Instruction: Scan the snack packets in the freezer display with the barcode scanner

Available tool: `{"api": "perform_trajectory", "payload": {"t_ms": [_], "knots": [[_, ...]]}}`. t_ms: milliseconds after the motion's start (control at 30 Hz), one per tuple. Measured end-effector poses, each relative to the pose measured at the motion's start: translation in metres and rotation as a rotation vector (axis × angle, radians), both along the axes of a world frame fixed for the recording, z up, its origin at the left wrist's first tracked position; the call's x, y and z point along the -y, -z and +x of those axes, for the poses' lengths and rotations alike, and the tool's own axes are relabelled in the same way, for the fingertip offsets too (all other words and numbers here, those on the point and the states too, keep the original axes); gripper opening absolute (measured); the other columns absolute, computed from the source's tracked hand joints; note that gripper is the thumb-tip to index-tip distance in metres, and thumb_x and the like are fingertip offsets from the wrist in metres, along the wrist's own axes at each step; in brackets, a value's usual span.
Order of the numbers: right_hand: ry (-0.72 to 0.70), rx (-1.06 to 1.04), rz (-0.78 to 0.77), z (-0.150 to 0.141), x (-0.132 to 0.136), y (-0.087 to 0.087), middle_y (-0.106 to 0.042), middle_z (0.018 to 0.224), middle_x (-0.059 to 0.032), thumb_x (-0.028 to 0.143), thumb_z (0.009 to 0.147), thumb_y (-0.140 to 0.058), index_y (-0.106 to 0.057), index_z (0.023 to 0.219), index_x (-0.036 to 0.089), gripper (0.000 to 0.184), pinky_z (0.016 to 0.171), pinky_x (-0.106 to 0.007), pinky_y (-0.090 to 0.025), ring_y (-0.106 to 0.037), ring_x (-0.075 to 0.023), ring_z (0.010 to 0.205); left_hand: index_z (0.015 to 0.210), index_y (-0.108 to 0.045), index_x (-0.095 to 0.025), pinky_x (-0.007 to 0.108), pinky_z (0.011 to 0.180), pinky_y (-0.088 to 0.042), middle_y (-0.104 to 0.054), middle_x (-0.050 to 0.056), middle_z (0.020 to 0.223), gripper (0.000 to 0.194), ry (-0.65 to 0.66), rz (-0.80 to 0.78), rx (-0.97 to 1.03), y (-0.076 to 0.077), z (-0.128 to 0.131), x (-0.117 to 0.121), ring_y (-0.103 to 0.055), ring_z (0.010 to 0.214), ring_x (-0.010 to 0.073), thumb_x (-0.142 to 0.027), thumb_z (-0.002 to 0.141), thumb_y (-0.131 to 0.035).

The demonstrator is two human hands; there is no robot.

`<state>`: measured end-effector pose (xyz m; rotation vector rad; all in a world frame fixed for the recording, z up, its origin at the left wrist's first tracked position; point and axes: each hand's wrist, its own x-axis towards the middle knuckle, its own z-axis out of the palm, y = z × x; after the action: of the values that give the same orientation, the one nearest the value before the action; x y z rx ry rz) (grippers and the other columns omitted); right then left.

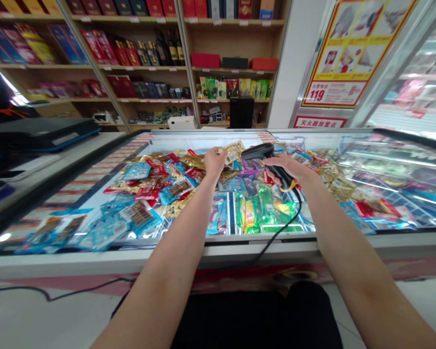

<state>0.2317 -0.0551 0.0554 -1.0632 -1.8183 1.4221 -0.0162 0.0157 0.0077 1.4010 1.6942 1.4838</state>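
Observation:
My left hand [215, 161] pinches a gold snack packet [234, 151] by its left edge, raised above the pile. A barcode shows on the side of the packet facing me. In my right hand [288, 167] is a black barcode scanner [258, 151] with yellow trim, fingers wrapped around its handle. The scanner's head points left and sits close beside the packet. From the handle a black cable [280, 230] runs down over the front edge. Under both hands lie blue, red and gold snack packets [156, 182], heaped on the freezer's glass top.
A long chest freezer [189, 249] stretches across in front of me, with green packages [261, 208] visible inside. More packets [334, 179] lie at right. Dark equipment [45, 133] rests on a counter at left. Stocked shelves [141, 68] and a yellow-red poster [343, 53] stand behind.

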Motion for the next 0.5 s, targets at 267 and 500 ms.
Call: {"api": "perform_trajectory", "payload": {"t_ms": [267, 500], "knots": [[0.054, -0.040, -0.032, 0.002, -0.004, 0.003, -0.058, 0.047, -0.0038, 0.046, 0.080, -0.070, -0.052, 0.062, 0.020, 0.036, 0.035, -0.025, -0.039, -0.050, -0.0138, 0.035, 0.099, -0.070, -0.018, 0.024, 0.063, -0.051, -0.071, 0.001, 0.077, 0.021, 0.012, 0.005, 0.005, 0.003, -0.001, -0.003, -0.067, 0.065, 0.0158, -0.030, 0.085, -0.060], [0.226, -0.195, -0.051, 0.003, -0.007, 0.000, -0.059, 0.052, -0.0007, 0.040, 0.077, -0.071, -0.057, 0.080, 0.019, 0.025, 0.033, -0.024, -0.042, -0.049, -0.0132, 0.036, 0.091, -0.071, -0.019, 0.030, 0.084, -0.050, -0.073, 0.005, 0.086, 0.018, -0.179, 0.030, -0.177, -0.010, -0.004, 0.008, -0.069, 0.089, 0.0225, -0.033, 0.084, -0.061]]}}
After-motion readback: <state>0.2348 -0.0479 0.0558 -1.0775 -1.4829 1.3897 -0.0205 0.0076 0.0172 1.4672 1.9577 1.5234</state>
